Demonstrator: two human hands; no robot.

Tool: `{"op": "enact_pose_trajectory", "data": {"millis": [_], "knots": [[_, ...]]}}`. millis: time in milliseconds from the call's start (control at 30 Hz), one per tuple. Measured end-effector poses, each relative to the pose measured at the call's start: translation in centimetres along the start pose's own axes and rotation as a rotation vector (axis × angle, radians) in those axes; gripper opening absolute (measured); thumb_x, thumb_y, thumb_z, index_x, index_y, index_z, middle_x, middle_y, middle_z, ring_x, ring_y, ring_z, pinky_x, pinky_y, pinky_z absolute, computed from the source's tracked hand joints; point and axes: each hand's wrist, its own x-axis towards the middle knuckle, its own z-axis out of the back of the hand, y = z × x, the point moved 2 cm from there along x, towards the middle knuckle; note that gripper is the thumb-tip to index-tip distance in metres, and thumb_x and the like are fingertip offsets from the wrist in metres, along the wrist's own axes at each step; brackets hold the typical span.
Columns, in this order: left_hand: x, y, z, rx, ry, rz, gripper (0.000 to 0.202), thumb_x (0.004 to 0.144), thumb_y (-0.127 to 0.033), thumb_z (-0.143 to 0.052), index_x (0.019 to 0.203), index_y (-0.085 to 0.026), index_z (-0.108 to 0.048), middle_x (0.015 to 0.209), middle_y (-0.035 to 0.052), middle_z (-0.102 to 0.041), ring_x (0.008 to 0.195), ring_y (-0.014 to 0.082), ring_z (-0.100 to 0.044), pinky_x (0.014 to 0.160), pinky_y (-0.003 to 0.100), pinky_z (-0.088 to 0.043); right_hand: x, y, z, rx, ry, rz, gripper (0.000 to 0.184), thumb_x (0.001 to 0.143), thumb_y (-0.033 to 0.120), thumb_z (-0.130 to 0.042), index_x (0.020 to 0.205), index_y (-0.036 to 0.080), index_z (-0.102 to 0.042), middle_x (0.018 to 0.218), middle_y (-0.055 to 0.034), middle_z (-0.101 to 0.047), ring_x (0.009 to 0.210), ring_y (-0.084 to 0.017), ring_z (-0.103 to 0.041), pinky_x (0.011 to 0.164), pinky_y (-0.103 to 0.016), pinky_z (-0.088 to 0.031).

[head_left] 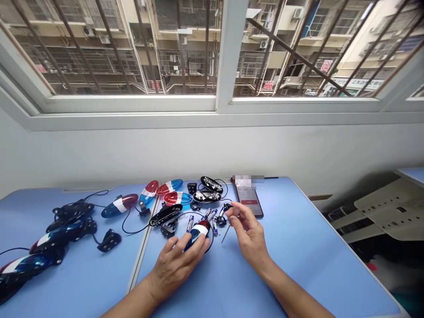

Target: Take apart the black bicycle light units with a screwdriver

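My left hand (179,263) is closed over a siren light (200,229) with a red, white and blue cover, low over the table; the fingers hide part of it. To its right, my right hand (249,232) pinches a thin screwdriver (225,234) between thumb and fingers. Its shaft slants down to the left, while the handle is mostly hidden. Several batteries (209,214) and small black parts (220,220) lie just behind the two hands. An opened black housing (165,215) with a cable rests left of the batteries.
Red-and-blue covers (178,198) and open black housings (207,197) lie near the wall. A phone (249,199) showing a timer sits right of them. More siren lights (119,206) with cables and black brackets (109,240) spread over the left table, beyond a seam (136,260).
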Motion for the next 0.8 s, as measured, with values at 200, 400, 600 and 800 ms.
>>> {"op": "enact_pose_trajectory", "data": {"millis": [200,400,600,800], "knots": [[-0.4,0.0,-0.5,0.062,-0.053,0.117,0.064,0.094,-0.001,-0.046,0.141,-0.044,-0.046,0.115,-0.0026,-0.074,0.102,0.0199,-0.068,0.098,0.035,-0.043,-0.1,0.4,0.0,0.015,-0.051,0.048,0.026,0.09,0.027,-0.059,0.115,0.023,-0.064,0.089,-0.0041,-0.071,0.078,-0.017,-0.067,0.071,-0.032,-0.059],[1.7,1.7,0.8,-0.09,-0.274,0.37,0.048,0.092,-0.01,-0.056,0.132,-0.035,-0.051,0.115,0.0063,-0.066,0.106,0.0252,-0.061,0.091,0.041,-0.05,0.1,-0.3,-0.5,0.157,-0.043,-0.068,0.031,0.086,0.036,-0.065,0.112,0.02,-0.066,0.084,-0.0042,-0.069,0.063,-0.014,-0.061,0.057,-0.029,-0.057],[1.4,3.5,0.3,-0.367,-0.241,0.661,0.039,0.089,-0.023,-0.06,0.127,-0.031,-0.054,0.12,0.006,-0.057,0.113,0.0259,-0.06,0.094,0.043,-0.053,0.2,-1.4,-1.3,0.295,-0.018,-0.257,0.042,0.077,0.045,-0.072,0.108,0.019,-0.064,0.079,-0.0033,-0.065,0.058,-0.014,-0.057,0.051,-0.027,-0.053],[1.8,2.7,0.5,-0.388,-0.254,0.565,0.039,0.089,-0.022,-0.059,0.127,-0.031,-0.054,0.119,0.0058,-0.058,0.111,0.024,-0.063,0.091,0.037,-0.056,-0.1,-1.0,-2.9,0.259,0.181,-0.357,0.032,0.082,0.046,-0.061,0.1,0.02,-0.062,0.069,0.0018,-0.053,0.053,-0.012,-0.048,0.039,-0.02,-0.037]]}}
